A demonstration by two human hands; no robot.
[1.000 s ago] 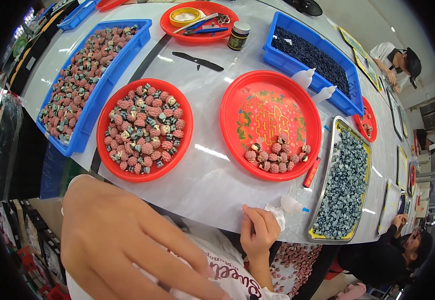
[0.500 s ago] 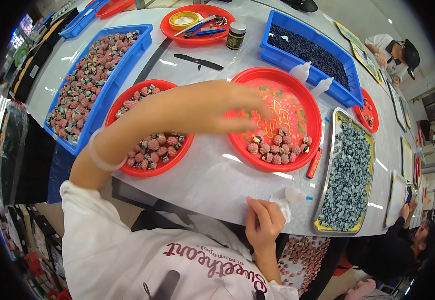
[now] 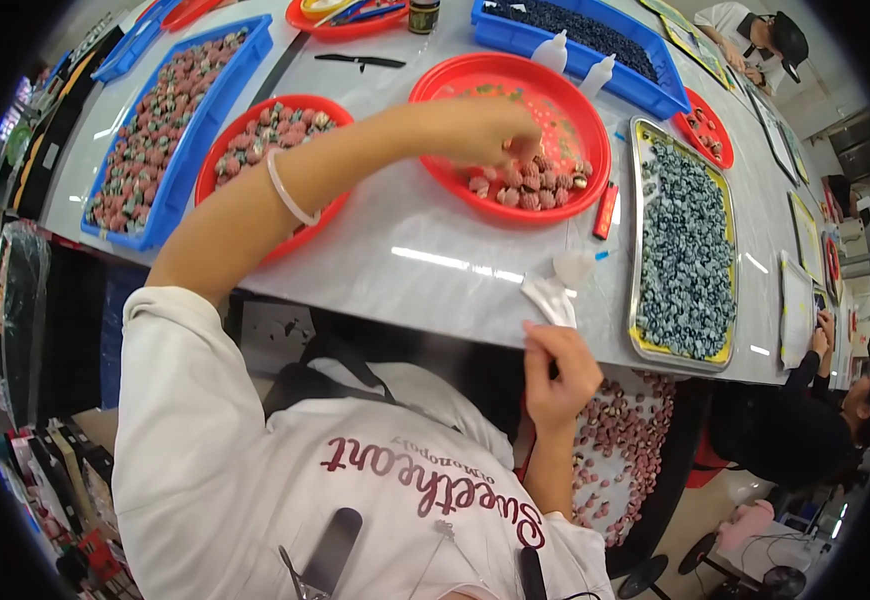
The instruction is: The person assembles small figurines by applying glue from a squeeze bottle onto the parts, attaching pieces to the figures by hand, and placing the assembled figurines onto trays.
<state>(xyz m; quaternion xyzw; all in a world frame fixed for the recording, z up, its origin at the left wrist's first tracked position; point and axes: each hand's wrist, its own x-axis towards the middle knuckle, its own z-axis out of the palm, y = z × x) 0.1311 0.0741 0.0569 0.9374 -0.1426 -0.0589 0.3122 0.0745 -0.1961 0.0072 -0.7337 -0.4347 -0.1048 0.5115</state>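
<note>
at far left, slanting away on the pale table: a blue plastic bin (image 3: 200, 150) full of dusty-pink, ridged pieces. next, partly behind the left forearm: a round red plastic bowl (image 3: 300, 236), with more such pieces. stretched rightward past it: the forearm, wearing a pale band (image 3: 279, 187) and ending in the left hand (image 3: 490, 130) — above a wide red plastic tray (image 3: 580, 115) with a printed floor. fingers bent down and drawn close; cannot tell whether pinching a piece. right at those fingertips, toward the body: a cluster of dusty-pink ridged pieces (image 3: 532, 185), spread lengthwise left to right — much nearer the left hand than the right. below, by the table edge: crumpled white paper or cloth (image 3: 552, 298), then the right hand (image 3: 561, 378), loosely curled, thumb and forefinger gapped, showing no held thing; cannot be sure. at right: a metal tray (image 3: 637, 240) of blue-grey pieces.
</note>
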